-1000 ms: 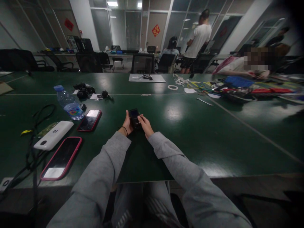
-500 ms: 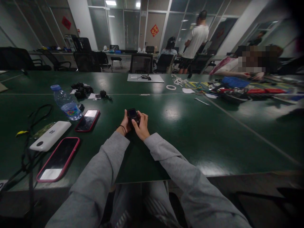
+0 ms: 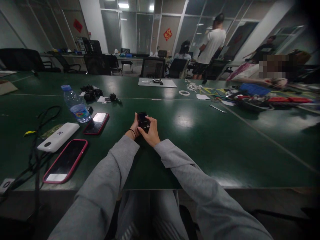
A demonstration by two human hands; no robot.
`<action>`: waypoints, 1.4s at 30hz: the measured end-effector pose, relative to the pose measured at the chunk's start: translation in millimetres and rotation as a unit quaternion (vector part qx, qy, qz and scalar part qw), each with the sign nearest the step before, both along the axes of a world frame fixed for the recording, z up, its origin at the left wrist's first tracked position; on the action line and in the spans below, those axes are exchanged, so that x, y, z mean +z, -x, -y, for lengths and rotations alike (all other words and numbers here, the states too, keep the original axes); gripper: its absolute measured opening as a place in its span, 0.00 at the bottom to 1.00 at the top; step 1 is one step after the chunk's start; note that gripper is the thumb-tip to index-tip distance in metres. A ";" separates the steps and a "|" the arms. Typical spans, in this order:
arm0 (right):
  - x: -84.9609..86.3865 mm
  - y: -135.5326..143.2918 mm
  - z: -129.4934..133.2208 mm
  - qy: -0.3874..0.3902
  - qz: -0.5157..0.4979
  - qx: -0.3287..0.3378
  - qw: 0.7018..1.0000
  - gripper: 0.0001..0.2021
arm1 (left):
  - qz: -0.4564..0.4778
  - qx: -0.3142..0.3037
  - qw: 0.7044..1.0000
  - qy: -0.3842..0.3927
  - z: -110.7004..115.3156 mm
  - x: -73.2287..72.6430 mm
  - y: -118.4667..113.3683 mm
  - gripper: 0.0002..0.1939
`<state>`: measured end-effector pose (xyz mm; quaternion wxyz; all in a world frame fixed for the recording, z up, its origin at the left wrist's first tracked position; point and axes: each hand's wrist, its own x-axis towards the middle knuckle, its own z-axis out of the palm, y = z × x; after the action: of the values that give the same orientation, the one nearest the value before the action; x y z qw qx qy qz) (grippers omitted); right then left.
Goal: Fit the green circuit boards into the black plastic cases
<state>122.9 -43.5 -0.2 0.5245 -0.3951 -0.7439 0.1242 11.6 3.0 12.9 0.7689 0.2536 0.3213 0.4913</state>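
Note:
Above the green table, both hands hold a small black handheld device [image 3: 142, 117] with a dark screen and small light markings below it. My left hand [image 3: 134, 129], a dark band at its wrist, is closed around the device's left side. My right hand [image 3: 152, 134] grips it from the lower right, with the thumb at the lower edge and the index finger over the right side of its face. The fingers behind the device are hidden. To the left lie a red-edged phone [image 3: 96, 124] and a larger pink-cased phone [image 3: 67, 160].
A plastic water bottle [image 3: 76, 105], a white power bank [image 3: 58, 137] and black cables [image 3: 37, 156] are on the left. Farther back are black parts [image 3: 91, 93], a white board [image 3: 145, 82], a tape ring [image 3: 184, 93] and a wrench [image 3: 218, 108]. A co-worker's hands [image 3: 276, 82] are near tangled wires at right.
My right thumb has moved from the device's face to its lower edge, and the index finger now reaches over its face. The whole view has shifted slightly.

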 end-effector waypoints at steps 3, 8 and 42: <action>-1.3 0.3 -0.2 -0.013 -0.005 -0.006 1.000 0.30 | 0.000 0.002 1.000 0.007 1.2 -0.9 0.7 0.41; -2.3 0.9 0.2 -0.010 -0.001 0.000 1.000 0.31 | -0.017 0.013 1.000 0.002 6.1 2.0 1.6 0.43; -10.7 2.2 -6.5 -0.039 0.017 -0.027 0.999 0.23 | 0.014 0.023 0.998 0.054 11.4 9.3 -0.8 0.39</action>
<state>120.7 -37.0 -11.0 0.5302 -0.3962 -0.7460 0.0741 12.4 -8.4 22.2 0.7743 0.1974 0.3420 0.4944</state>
